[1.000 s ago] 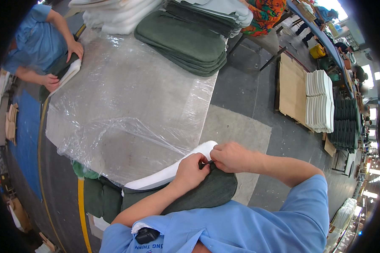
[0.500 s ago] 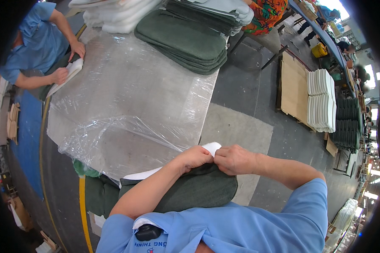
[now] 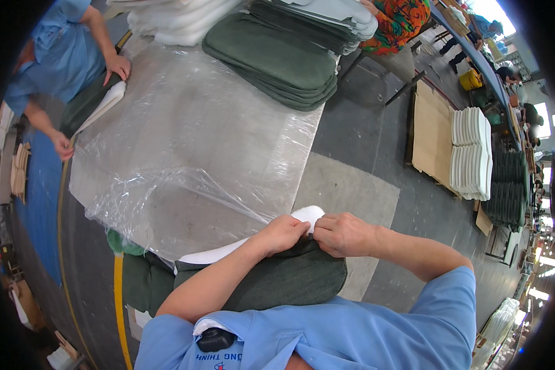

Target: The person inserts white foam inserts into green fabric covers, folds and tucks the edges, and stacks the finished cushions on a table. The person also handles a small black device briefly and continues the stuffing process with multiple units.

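Note:
A dark green fabric cushion cover point(image 3: 283, 277) lies against my front at the near edge of the table. White foam padding point(image 3: 309, 214) shows along its far edge, beyond my fingers and beside my left forearm. My left hand point(image 3: 283, 234) pinches the cover's edge where it meets the foam. Close beside it, my right hand point(image 3: 344, 235) grips the same edge with curled fingers. Both hands are closed, and the exact bit of cloth between the fingertips is partly hidden.
Clear plastic film covers the table point(image 3: 216, 123). At its far side stand stacked green covers point(image 3: 265, 58) and white foam pads point(image 3: 166, 24). A co-worker's hand point(image 3: 117, 65) rests on another cushion at the left. White pads point(image 3: 472, 154) are stacked on the right.
My hands stay at the same edge, the left fingertips shifting slightly and baring a little more foam. The co-worker's nearer hand has moved away from the cushion, down and left.

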A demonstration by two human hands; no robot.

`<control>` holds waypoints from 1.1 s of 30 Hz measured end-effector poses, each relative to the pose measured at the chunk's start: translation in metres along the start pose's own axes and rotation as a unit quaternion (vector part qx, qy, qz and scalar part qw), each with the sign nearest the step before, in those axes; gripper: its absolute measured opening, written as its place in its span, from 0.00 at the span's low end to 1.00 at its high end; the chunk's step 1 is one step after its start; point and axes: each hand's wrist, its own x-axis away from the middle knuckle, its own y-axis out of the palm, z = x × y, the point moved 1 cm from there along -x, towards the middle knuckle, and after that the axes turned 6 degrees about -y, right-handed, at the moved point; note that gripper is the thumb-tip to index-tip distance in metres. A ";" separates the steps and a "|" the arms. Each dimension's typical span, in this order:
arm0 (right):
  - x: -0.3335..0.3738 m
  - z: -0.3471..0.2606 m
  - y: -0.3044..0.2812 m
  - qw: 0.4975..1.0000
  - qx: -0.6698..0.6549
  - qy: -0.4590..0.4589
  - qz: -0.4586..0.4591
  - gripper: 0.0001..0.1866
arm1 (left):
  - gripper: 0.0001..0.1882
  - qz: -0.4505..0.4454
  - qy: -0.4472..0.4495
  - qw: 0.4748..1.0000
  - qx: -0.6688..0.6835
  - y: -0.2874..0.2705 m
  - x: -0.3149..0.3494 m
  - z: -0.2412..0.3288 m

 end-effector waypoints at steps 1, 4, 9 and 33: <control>-0.002 0.000 0.000 1.000 -0.001 -0.006 0.005 0.10 | 0.09 -0.009 -0.007 1.000 0.009 0.000 -0.003 -0.002; -0.004 0.001 -0.002 1.000 -0.001 -0.014 -0.010 0.10 | 0.09 -0.046 -0.004 0.995 0.084 0.004 -0.024 -0.020; -0.003 0.002 0.001 1.000 -0.004 -0.007 0.020 0.10 | 0.06 -0.054 0.013 0.976 0.211 0.017 -0.036 -0.032; -0.025 0.049 0.019 0.828 -0.325 0.456 -0.021 0.10 | 0.22 0.091 0.042 0.981 -0.165 -0.036 0.001 -0.032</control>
